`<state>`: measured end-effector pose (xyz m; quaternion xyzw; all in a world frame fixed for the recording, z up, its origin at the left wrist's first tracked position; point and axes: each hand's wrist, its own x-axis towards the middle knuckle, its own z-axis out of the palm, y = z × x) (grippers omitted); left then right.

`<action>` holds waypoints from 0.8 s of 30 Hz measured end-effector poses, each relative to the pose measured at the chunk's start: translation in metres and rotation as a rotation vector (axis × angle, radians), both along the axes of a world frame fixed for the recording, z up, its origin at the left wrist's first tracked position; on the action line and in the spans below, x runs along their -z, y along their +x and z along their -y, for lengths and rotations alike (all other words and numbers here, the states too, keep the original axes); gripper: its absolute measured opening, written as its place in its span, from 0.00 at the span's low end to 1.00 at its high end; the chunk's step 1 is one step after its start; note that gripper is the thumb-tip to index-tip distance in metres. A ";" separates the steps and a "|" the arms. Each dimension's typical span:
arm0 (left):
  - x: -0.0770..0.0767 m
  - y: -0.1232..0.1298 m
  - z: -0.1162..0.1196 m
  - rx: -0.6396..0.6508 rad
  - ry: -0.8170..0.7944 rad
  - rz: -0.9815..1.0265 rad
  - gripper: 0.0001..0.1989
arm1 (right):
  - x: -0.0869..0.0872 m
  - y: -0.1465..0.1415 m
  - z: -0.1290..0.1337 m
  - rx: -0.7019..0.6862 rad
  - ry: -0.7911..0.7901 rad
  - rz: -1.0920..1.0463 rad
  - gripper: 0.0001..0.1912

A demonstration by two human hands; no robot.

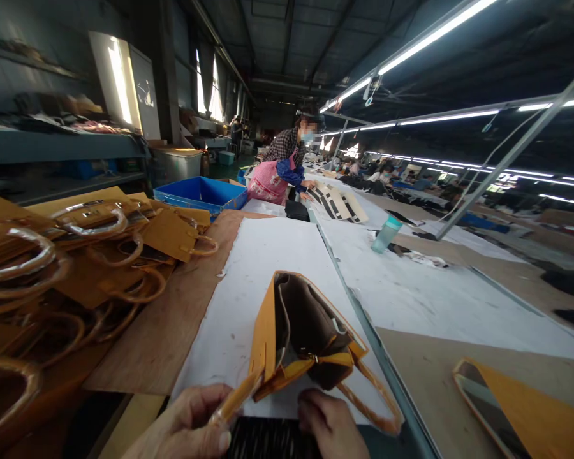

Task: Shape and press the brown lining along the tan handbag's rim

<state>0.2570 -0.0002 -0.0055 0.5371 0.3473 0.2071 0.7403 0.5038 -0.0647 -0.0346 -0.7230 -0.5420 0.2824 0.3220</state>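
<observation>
Head view: both hands' fingers (pixel 210 426) grip stiff orange bag (pixel 287 338) (brown lining).

Matt orange leather-like bag (pixel 306 331) (brown cloth lining) on white paper sheet (pixel 268 268).

This is a factory floor for making bags. Long worktables (pixel 411 287) covered in white sheeting run under rows of fluorescent tube lights (pixel 430 35). A heap of tan bags with ring handles (pixel 76 255) sits at the left, beside a blue crate (pixel 201 193), and an aproned worker (pixel 282 169) bends over cut pieces farther along.
</observation>
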 end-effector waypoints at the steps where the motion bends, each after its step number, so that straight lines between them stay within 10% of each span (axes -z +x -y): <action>1: -0.004 0.002 -0.002 -0.015 0.051 0.013 0.23 | -0.009 0.010 0.013 0.092 0.036 -0.012 0.19; 6: -0.040 0.004 -0.010 -0.200 0.533 -0.245 0.19 | -0.067 0.047 0.021 0.467 0.322 0.188 0.25; 9: -0.076 0.020 -0.017 -0.232 0.957 -0.296 0.11 | -0.080 0.049 -0.003 0.301 0.252 0.000 0.31; 13: -0.111 0.079 -0.044 0.091 1.495 -0.066 0.10 | -0.078 0.040 -0.025 0.155 0.187 -0.064 0.24; 19: -0.104 0.154 -0.095 0.500 1.769 -0.227 0.11 | -0.088 0.047 -0.027 0.133 0.248 0.070 0.17; 24: -0.090 0.163 -0.100 0.435 1.663 -0.282 0.08 | -0.101 0.066 -0.031 0.073 0.229 0.071 0.16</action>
